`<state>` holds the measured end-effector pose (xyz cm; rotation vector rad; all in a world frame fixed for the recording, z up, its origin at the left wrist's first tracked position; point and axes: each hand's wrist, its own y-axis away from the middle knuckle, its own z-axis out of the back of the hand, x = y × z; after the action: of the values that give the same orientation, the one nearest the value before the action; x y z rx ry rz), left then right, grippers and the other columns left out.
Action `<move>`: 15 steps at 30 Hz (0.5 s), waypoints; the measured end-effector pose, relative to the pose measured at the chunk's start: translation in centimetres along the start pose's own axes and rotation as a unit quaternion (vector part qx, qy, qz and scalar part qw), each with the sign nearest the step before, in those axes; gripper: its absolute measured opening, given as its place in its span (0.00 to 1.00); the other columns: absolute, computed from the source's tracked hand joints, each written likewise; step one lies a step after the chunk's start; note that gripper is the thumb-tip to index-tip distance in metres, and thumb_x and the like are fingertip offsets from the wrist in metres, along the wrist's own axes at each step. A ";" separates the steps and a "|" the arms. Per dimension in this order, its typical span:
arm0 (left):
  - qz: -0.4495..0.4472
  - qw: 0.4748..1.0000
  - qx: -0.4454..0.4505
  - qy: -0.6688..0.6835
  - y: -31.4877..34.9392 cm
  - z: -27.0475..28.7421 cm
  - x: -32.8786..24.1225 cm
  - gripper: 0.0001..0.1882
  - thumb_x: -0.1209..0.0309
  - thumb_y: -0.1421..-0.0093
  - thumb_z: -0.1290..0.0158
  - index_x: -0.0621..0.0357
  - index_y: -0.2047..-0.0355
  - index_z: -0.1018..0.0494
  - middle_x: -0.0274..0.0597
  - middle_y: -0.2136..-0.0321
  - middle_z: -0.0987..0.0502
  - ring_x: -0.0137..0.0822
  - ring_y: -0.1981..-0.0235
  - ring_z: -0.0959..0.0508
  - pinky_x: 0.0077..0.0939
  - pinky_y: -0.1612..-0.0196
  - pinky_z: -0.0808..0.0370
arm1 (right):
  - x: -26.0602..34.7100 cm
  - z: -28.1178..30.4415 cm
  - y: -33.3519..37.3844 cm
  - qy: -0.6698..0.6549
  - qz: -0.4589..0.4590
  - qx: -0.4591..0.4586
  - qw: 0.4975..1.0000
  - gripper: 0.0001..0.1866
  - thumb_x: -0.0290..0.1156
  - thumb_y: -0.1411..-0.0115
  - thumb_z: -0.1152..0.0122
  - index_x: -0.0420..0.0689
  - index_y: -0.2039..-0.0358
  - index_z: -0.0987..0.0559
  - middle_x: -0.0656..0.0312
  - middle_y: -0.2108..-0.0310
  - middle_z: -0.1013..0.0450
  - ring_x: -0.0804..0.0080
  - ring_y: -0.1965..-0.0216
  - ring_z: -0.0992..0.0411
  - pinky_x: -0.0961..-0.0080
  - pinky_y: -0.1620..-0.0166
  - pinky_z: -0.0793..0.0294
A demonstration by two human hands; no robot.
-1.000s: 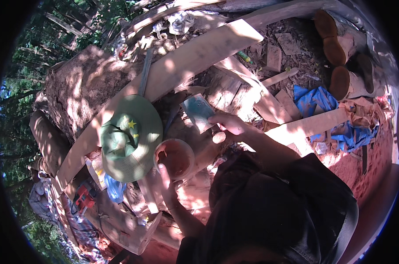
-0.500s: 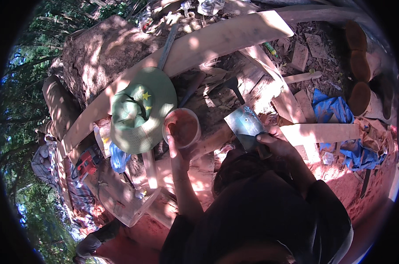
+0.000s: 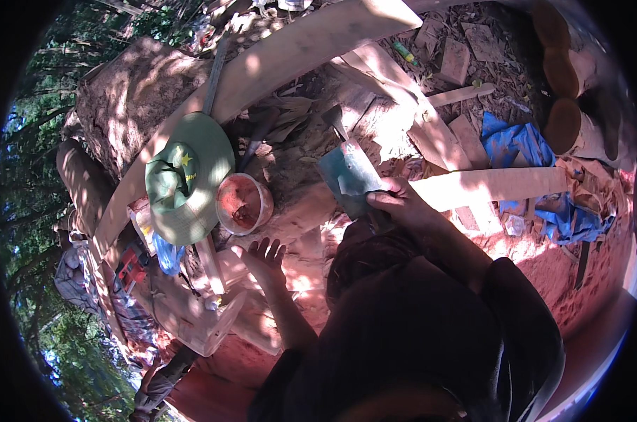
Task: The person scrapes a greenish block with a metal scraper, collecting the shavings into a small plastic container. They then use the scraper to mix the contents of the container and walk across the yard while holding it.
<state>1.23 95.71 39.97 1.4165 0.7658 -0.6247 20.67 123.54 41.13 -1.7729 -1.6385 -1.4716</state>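
Observation:
My left hand [image 3: 264, 264] is open, palm up with its fingers spread, a little below a white plastic tub [image 3: 265, 205]. Reddish-brown stuff lies inside the tub, which stands apart from the hand. A green wide-brimmed hat [image 3: 213, 144] with a yellow star rests against the tub's left side. In my right hand [image 3: 397, 200] is a flat rectangular metal plate [image 3: 350, 174], gripped at its lower right with the thumb on top. Its face looks bluish with a pale, worn patch. Whether it has a handle is hidden by the hand.
A long curved plank [image 3: 262, 63] arcs across the far side. Another board [image 3: 487, 188] lies to the right, by crumpled blue plastic sheeting [image 3: 515, 144]. A red-and-black object [image 3: 131, 267] and a blue bag [image 3: 169, 254] are at left. Large rock-like mass [image 3: 139, 91] stands behind.
My left hand has let go of the tub and drawn back toward me, opening its fingers. The plate stays in my right hand, slightly turned. The whole view has shifted a little.

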 end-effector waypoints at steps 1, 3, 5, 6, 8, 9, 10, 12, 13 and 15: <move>0.006 1.000 0.017 -0.010 0.9 -0.2 0.5 0.48 0.29 0.42 0.54 0.62 0.41 0.40 0.55 0.49 0.28 0.51 0.53 0.23 0.47 0.52 0.24 | -0.2 0.4 0.0 0.000 0.032 0.003 0.999 0.11 0.31 0.33 0.41 0.38 0.56 0.21 0.66 0.68 0.23 0.83 0.66 0.28 0.80 0.61 0.26; 0.030 0.999 0.026 -0.035 2.9 -1.3 1.2 0.39 0.33 0.40 0.52 0.59 0.50 0.32 0.52 0.56 0.24 0.49 0.56 0.22 0.46 0.54 0.23 | -0.7 1.1 -0.1 0.002 0.080 0.011 0.997 0.10 0.31 0.34 0.41 0.38 0.57 0.21 0.67 0.69 0.24 0.83 0.67 0.28 0.81 0.63 0.27; 0.007 0.985 0.149 -0.087 5.5 -3.4 2.1 0.28 0.43 0.34 0.52 0.58 0.54 0.30 0.45 0.63 0.22 0.40 0.65 0.20 0.36 0.61 0.21 | -1.1 1.7 -0.1 0.010 0.046 -0.002 0.999 0.10 0.31 0.34 0.40 0.38 0.58 0.21 0.67 0.71 0.24 0.84 0.69 0.28 0.81 0.65 0.27; -0.013 0.969 0.220 -0.109 6.7 -4.8 2.4 0.26 0.49 0.32 0.52 0.62 0.52 0.30 0.45 0.62 0.22 0.38 0.65 0.20 0.32 0.63 0.21 | -1.3 1.9 -0.1 0.010 0.028 -0.007 1.000 0.09 0.31 0.34 0.40 0.38 0.59 0.21 0.67 0.72 0.24 0.84 0.70 0.28 0.82 0.66 0.27; -0.022 0.943 0.305 -0.131 8.5 -8.1 3.1 0.21 0.56 0.31 0.50 0.65 0.51 0.29 0.44 0.63 0.22 0.34 0.64 0.20 0.27 0.65 0.21 | -1.4 2.4 0.1 0.022 0.047 0.010 0.999 0.09 0.31 0.35 0.39 0.38 0.60 0.21 0.67 0.74 0.25 0.84 0.73 0.28 0.81 0.69 0.27; -0.019 0.934 0.335 -0.126 9.1 -9.8 3.5 0.20 0.58 0.31 0.50 0.64 0.52 0.28 0.44 0.63 0.21 0.33 0.64 0.19 0.27 0.65 0.20 | -1.4 2.7 0.3 0.027 0.053 0.016 0.998 0.09 0.31 0.35 0.39 0.39 0.60 0.21 0.67 0.75 0.25 0.84 0.74 0.28 0.81 0.70 0.27; -0.027 0.918 0.382 -0.103 9.6 -11.3 3.8 0.18 0.60 0.32 0.49 0.63 0.52 0.28 0.43 0.63 0.20 0.33 0.64 0.19 0.26 0.65 0.20 | -1.3 2.9 0.5 0.030 0.041 0.031 0.998 0.09 0.31 0.35 0.39 0.39 0.60 0.20 0.67 0.76 0.25 0.84 0.75 0.28 0.81 0.71 0.27; 0.001 0.917 0.389 -0.089 10.4 -13.5 4.3 0.13 0.66 0.33 0.47 0.64 0.55 0.25 0.42 0.64 0.20 0.32 0.66 0.19 0.25 0.65 0.20 | -1.0 3.3 0.9 0.029 0.010 0.057 0.998 0.09 0.31 0.35 0.38 0.39 0.60 0.20 0.67 0.77 0.25 0.83 0.76 0.28 0.80 0.72 0.28; 0.018 0.916 0.390 -0.091 10.7 -14.3 4.7 0.11 0.68 0.33 0.47 0.65 0.57 0.24 0.41 0.64 0.19 0.31 0.66 0.19 0.25 0.65 0.20 | -0.9 3.4 1.1 0.036 0.013 0.048 0.998 0.09 0.31 0.36 0.38 0.39 0.60 0.20 0.66 0.77 0.25 0.83 0.76 0.28 0.80 0.72 0.27; -0.015 0.922 0.373 -0.103 11.2 -15.3 5.1 0.07 0.73 0.34 0.46 0.64 0.60 0.23 0.41 0.64 0.18 0.32 0.67 0.18 0.25 0.66 0.20 | -0.7 3.5 1.3 0.035 0.002 0.036 0.999 0.10 0.32 0.38 0.36 0.40 0.60 0.19 0.66 0.76 0.24 0.82 0.75 0.27 0.80 0.71 0.27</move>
<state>11.67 112.05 43.04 1.9847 0.3826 -1.1477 23.56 125.45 39.60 -1.6657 -1.6321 -1.4368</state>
